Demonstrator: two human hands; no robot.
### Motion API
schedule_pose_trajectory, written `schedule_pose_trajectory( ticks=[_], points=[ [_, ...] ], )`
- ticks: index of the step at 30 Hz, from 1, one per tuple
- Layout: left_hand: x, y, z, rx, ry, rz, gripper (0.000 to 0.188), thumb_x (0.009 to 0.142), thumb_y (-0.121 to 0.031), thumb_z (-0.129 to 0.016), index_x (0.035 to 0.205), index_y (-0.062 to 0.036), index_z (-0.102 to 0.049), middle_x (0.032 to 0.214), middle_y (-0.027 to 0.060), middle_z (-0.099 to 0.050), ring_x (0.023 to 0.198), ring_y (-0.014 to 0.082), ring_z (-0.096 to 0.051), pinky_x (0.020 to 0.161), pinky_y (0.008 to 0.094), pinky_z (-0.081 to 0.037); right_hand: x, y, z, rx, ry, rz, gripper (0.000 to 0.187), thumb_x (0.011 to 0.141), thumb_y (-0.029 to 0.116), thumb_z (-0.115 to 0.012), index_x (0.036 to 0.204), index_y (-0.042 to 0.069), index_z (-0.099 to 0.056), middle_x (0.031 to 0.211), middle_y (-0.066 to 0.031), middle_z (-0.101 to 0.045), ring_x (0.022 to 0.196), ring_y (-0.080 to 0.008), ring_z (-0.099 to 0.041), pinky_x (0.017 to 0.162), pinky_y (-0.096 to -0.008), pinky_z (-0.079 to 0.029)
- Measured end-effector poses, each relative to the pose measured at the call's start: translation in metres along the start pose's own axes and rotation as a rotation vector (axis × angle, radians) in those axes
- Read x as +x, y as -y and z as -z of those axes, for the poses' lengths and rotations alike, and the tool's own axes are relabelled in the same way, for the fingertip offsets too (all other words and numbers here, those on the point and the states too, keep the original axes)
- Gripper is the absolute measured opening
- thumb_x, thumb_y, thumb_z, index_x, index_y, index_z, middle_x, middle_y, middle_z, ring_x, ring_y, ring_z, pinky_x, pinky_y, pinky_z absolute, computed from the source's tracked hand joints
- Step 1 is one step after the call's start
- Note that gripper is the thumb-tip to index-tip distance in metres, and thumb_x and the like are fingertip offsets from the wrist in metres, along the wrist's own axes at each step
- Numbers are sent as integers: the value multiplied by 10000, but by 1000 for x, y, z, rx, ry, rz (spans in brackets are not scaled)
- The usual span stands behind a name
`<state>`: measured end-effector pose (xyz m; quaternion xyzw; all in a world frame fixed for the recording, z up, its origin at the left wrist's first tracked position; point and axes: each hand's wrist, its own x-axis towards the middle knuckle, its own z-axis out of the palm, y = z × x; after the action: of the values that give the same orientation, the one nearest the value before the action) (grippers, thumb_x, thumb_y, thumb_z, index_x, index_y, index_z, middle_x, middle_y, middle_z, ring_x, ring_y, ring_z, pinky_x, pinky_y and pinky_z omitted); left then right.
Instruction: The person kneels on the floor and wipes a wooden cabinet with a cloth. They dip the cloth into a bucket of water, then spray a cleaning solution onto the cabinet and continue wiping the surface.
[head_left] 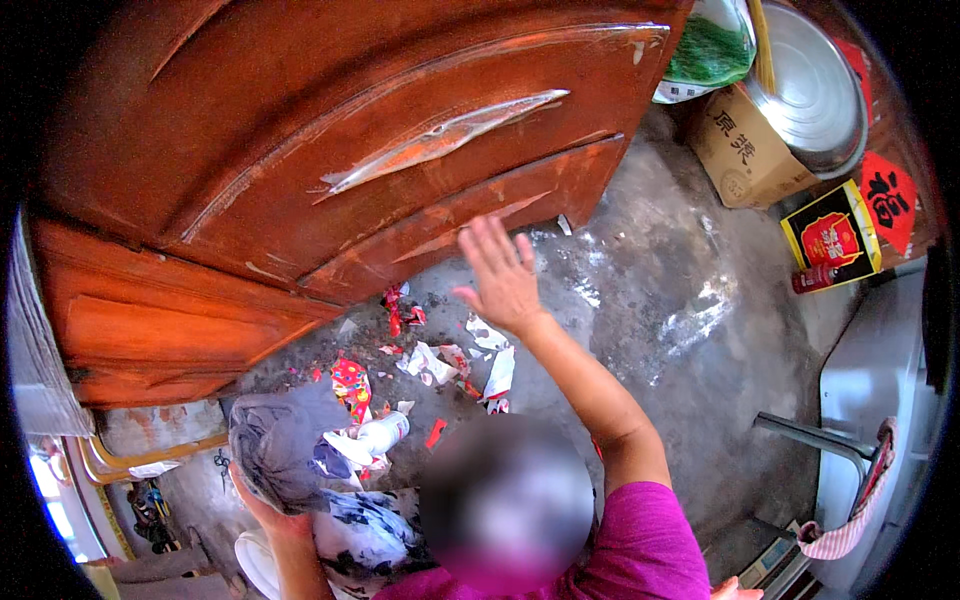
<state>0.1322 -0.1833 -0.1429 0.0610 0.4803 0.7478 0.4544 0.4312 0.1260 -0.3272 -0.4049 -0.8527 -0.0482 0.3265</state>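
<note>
My right hand (500, 275) reaches forward with its fingers apart and nothing in it. Its fingertips overlap the lower part of a worn red-brown wooden panel (400, 220), like a door; whether they touch it I cannot tell. A pale streak of torn or scraped surface runs across that panel. At the left, my left hand (265, 510) is closed on a bundle of dark grey cloth (285, 440), which hides most of its fingers. Black-and-white patterned fabric (365, 530) lies over my lap, and a blurred patch covers the middle of it.
Torn red and white paper scraps (430, 365) and a white bottle (383, 433) lie on the grey floor. A cardboard box (745, 150), a metal pot lid (815, 90) and a black-and-yellow bag (835, 240) stand far right. Another person's hand (735, 590) shows at the lower right edge.
</note>
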Motion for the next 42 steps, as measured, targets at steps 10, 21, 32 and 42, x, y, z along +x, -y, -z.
schedule_pose_trajectory(
  ticks=[10, 21, 32, 42],
  points=[
    [-2, -12, 6, 133, -142, 17, 499, 1027, -421, -409, 1277, -62, -650, 1255, 118, -689, 1150, 297, -646, 1000, 462, -525, 44, -34, 20, 202, -339, -177, 716, 955, 531, -597, 1539, 131, -484, 1649, -139, -376, 1528, -352, -334, 1221, -551, -206],
    [0, -10, 4, 138, -20, 44, 521, 1019, -420, -417, 1310, -48, -637, 1305, 126, -676, 1189, 311, -631, 1028, 467, -509, 54, -70, 36, 1296, -753, -835, 482, 1115, 365, -404, 1366, 14, -618, 1405, -111, -636, 1279, -222, -592, 1158, -418, -387],
    [-6, 2, -29, 174, -178, -167, 594, 1009, -492, -433, 1433, -94, -555, 1422, 133, -598, 1309, 337, -562, 1109, 514, -441, 22, 40, 41, 713, -154, 23, 427, 909, 272, -712, 1329, 198, -691, 1478, -113, -582, 1433, -332, -478, 1139, -509, -387],
    [-8, 31, -117, 545, -19, 118, 479, 950, -350, -620, 1329, -58, -598, 1225, 104, -678, 1131, 270, -644, 1021, 442, -501, -23, 57, 41, 1166, -116, -535, 534, 1039, 213, -599, 1538, 89, -455, 1183, -113, -643, 1050, -195, -624, 884, -340, -513]
  ],
)
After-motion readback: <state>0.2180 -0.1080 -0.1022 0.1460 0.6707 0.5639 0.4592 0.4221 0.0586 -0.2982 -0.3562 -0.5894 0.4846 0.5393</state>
